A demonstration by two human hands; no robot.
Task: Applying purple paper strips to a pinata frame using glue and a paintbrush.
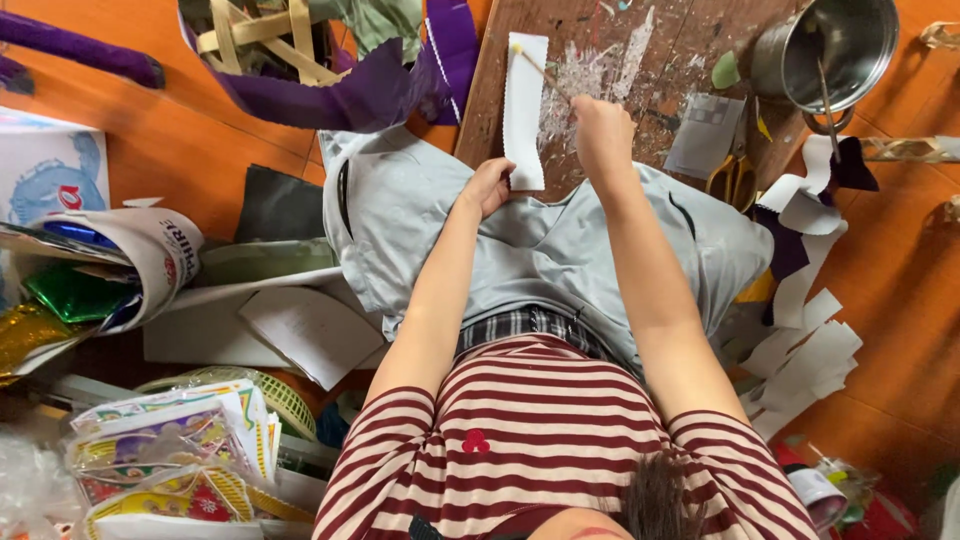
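Pinching the near end of the white strip [524,105], your left hand [487,186] pins it flat on the wooden board [640,90]; its grip is pressed together on the strip's lower edge. Your right hand [602,133] is closed around a thin stick [533,62], grip pressed together on the shaft. The stick's pale tip rests on the far end of the strip. The strip lies lengthwise along the left part of the board, which is streaked with dried glue. A metal pot [838,45] stands at the board's far right corner with a rod leaning inside. More white strips [805,360] lie piled on the orange floor [200,150] to your right. A purple basket [330,60] sits left of the board.
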